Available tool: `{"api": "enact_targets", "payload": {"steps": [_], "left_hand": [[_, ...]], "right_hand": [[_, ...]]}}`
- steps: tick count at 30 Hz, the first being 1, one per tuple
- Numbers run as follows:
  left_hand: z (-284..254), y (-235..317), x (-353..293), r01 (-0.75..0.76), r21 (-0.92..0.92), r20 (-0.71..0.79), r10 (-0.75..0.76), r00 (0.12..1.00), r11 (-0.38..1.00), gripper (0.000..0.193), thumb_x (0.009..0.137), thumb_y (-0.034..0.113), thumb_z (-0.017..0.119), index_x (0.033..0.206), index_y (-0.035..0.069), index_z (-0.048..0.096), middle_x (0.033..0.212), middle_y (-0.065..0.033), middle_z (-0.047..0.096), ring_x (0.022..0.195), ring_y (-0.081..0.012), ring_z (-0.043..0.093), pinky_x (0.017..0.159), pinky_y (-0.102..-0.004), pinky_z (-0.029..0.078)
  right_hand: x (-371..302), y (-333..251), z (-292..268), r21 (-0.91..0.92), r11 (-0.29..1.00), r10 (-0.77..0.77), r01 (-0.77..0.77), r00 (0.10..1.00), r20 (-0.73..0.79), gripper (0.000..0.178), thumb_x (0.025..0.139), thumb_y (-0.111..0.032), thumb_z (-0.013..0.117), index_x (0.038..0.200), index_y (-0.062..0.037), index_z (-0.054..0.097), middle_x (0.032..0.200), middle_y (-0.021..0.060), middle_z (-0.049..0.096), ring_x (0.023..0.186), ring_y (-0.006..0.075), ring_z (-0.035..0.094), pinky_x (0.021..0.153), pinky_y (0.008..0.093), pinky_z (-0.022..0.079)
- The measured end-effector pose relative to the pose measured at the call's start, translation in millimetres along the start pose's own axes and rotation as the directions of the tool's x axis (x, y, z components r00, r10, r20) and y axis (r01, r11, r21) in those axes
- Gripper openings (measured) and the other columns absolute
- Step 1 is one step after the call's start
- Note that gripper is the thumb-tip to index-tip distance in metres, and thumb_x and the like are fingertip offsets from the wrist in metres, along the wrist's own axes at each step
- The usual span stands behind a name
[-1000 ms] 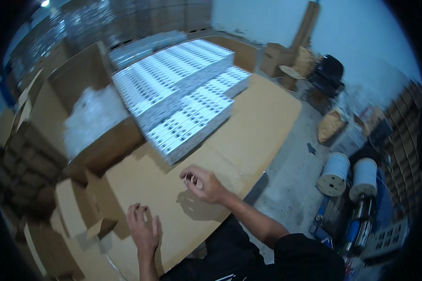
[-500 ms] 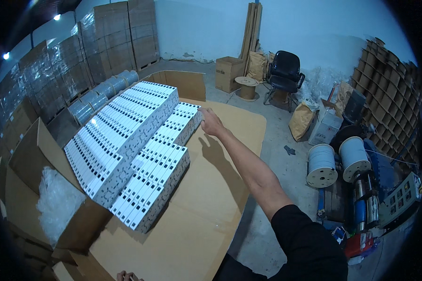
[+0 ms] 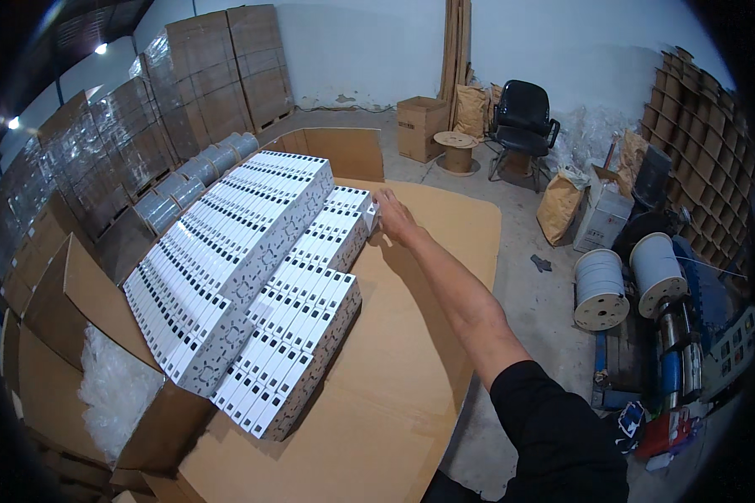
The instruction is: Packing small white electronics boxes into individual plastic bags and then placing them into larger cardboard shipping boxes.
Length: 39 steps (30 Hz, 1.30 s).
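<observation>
From the head view, the right hand (image 3: 394, 220) is stretched far across the cardboard-covered table (image 3: 428, 335), fingers curled onto the end white box (image 3: 369, 216) at the far tip of the lower row of white boxes (image 3: 306, 310). That row's long axis runs back toward the person, left of the arm. The left hand is out of sight.
</observation>
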<state>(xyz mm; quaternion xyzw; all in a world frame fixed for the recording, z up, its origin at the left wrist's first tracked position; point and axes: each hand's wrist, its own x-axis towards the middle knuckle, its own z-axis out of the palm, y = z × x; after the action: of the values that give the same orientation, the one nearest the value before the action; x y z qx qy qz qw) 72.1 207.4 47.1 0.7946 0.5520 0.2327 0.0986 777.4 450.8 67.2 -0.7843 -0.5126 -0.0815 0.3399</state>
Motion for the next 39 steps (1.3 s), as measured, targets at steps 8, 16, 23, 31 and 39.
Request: {"api": "enact_targets", "payload": {"steps": [8, 16, 23, 31, 39], "left_hand": [[-4.5, 4.7, -1.0, -0.003, -0.012, -0.022, 0.003, 1.0, 1.0, 0.038, 0.101, 0.022, 0.056, 0.125, -0.007, 0.056, 0.138, -0.0254, 0.049, 0.12, -0.0421, 0.054, 0.101, -0.0476, 0.047], [7.1, -2.9, 6.4, 0.044, -0.37, -0.119, -0.094, 0.988, 0.928, 0.028, 0.092, 0.003, 0.061, 0.119, -0.003, 0.057, 0.13, -0.0225, 0.05, 0.117, -0.0371, 0.056, 0.099, -0.0438, 0.048], [14.4, -11.1, 5.5, 0.149, -0.839, 0.017, -0.249, 0.968, 0.523, 0.027, 0.098, 0.007, 0.061, 0.124, 0.003, 0.056, 0.095, -0.0059, 0.06, 0.079, -0.0139, 0.059, 0.07, -0.0277, 0.052], [-2.7, -7.6, 13.0, 0.319, -0.948, 0.307, -0.22, 0.926, 0.018, 0.037, 0.106, 0.022, 0.054, 0.139, 0.004, 0.05, 0.102, -0.0105, 0.067, 0.078, -0.0136, 0.066, 0.063, -0.0276, 0.055], [18.0, -65.3, 57.8, 0.046, -0.944, -0.095, -0.402, 0.911, 0.327, 0.031, 0.096, 0.003, 0.066, 0.124, 0.003, 0.054, 0.113, -0.0114, 0.065, 0.103, -0.0145, 0.062, 0.089, -0.0285, 0.052]], "right_hand": [[-17.7, 24.5, -10.3, -0.149, 0.981, -0.12, 0.121, 0.993, 0.017, 0.034, 0.084, -0.001, 0.065, 0.116, -0.0135, 0.063, 0.116, 0.0167, 0.061, 0.109, 0.0404, 0.061, 0.093, 0.0475, 0.051], [-129.2, -68.0, -124.5, -0.195, 0.979, -0.063, 0.065, 0.998, 0.02, 0.03, 0.091, -0.006, 0.063, 0.119, -0.0172, 0.064, 0.115, 0.0145, 0.057, 0.102, 0.0389, 0.063, 0.085, 0.0505, 0.053], [-278.7, -251.9, -165.2, -0.037, 0.983, -0.141, 0.178, 0.875, 0.464, 0.036, 0.093, -0.013, 0.063, 0.128, -0.0209, 0.059, 0.117, 0.0143, 0.055, 0.095, 0.0396, 0.065, 0.079, 0.051, 0.055], [-392.0, -392.4, -69.0, 0.499, 0.811, -0.539, 0.306, 0.722, 0.434, 0.038, 0.086, -0.004, 0.068, 0.121, -0.0153, 0.059, 0.116, 0.0147, 0.051, 0.09, 0.0417, 0.064, 0.071, 0.0494, 0.057], [-386.0, -419.0, 36.4, 0.885, 0.462, -0.487, -0.06, 0.817, 0.31, 0.025, 0.086, 0.006, 0.065, 0.109, -0.0002, 0.06, 0.137, 0.0205, 0.047, 0.097, 0.0265, 0.067, 0.078, 0.034, 0.058]]}}
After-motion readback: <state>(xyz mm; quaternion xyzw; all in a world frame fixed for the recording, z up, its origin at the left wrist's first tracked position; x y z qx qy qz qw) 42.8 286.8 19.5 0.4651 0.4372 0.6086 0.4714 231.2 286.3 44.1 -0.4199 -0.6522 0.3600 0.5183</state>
